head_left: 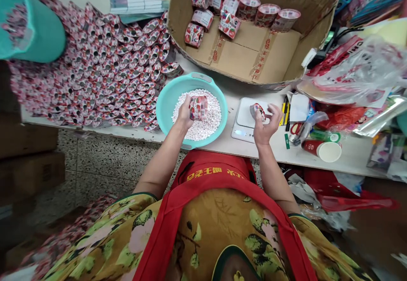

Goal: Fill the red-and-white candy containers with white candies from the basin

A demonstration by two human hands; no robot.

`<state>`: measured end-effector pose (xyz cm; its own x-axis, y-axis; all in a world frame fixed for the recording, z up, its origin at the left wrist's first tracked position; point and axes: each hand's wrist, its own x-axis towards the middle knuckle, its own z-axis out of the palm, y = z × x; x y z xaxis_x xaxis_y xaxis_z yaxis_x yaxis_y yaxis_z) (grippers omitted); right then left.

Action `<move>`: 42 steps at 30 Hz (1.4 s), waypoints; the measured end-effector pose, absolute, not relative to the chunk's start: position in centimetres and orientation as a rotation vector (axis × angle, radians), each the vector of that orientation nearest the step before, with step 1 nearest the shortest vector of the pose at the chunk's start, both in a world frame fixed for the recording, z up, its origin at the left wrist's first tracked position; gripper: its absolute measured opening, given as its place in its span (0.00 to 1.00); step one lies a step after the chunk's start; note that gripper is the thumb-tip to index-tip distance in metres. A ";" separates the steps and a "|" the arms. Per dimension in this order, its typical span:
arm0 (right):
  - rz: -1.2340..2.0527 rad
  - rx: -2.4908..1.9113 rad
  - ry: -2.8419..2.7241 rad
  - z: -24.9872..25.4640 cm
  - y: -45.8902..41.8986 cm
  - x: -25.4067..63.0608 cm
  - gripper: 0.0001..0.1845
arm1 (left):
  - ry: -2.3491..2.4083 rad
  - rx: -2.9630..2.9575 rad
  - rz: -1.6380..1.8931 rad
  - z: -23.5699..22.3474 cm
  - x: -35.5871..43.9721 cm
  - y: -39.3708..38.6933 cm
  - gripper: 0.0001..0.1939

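Observation:
My left hand grips a small clear tub with a red strawberry print, over a turquoise basin. Small white pellets cover the basin's bottom. To the right, my right hand pinches a strawberry-print lid between thumb and fingers, in front of a white digital scale with a lit display. Whether the lid touches the scale I cannot tell.
Many printed lids or rings are heaped on the left, beside a turquoise bucket. A cardboard box with several printed tubs stands at the back. Pens, a paper cup and plastic bags lie right.

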<state>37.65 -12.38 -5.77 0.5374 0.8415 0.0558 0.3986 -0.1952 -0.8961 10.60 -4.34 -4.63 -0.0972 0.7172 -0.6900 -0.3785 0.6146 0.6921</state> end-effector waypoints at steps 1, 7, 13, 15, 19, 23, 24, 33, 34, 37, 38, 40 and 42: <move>0.705 -1.753 -1.059 -4.8 -11.9 36.1 0.29 | 1.384 0.338 0.884 -4.8 10.8 -4.5 0.24; 1.663 -1.575 -1.126 -4.6 -7.4 28.2 0.39 | 1.284 0.421 0.777 -4.2 12.2 -5.1 0.25; 1.746 -1.441 -0.943 -5.1 -7.3 29.1 0.31 | 1.144 0.199 0.737 -4.4 11.4 -4.2 0.21; 1.739 -1.412 -0.905 -4.9 -7.8 29.6 0.32 | 1.093 0.198 0.719 -4.1 11.3 -4.0 0.22; 1.746 -1.358 -0.898 -4.3 -8.3 29.7 0.33 | 1.042 0.258 0.757 -3.4 11.4 -3.9 0.26; 1.748 -1.477 -0.952 -4.0 -8.1 29.4 0.29 | 1.028 0.286 0.696 -3.9 11.6 -4.0 0.28; 1.762 -1.516 -0.961 -4.0 -8.1 29.4 0.28 | 1.036 0.274 0.667 -4.2 11.6 -4.1 0.27; 1.837 -1.310 -0.813 -4.0 -10.2 31.7 0.33 | 1.056 0.260 0.723 -4.8 12.2 -4.4 0.13; 1.834 -1.287 -0.785 -4.0 -10.8 32.0 0.33 | 1.051 0.282 0.732 -4.9 12.0 -4.4 0.14; 1.833 -1.249 -0.714 -4.3 -13.4 33.3 0.35 | 1.173 0.349 0.682 -5.7 10.9 -4.4 0.15; 1.826 -1.248 -0.707 -4.5 -14.6 34.0 0.35 | 1.247 0.383 0.645 -6.1 10.5 -4.5 0.15; 1.804 -1.275 -0.719 -5.0 -17.4 36.1 0.33 | 1.364 0.468 0.550 -6.9 9.7 -4.7 0.14; 1.765 -1.353 -0.699 -5.7 -20.9 38.8 0.31 | 1.428 0.556 0.471 -7.5 9.1 -5.0 0.12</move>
<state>38.81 -20.92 -5.66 -0.1198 0.8427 -0.5249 -0.2547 -0.5371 -0.8041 9.07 -5.03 -7.47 0.0917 0.6130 -0.7847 0.0253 0.7863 0.6173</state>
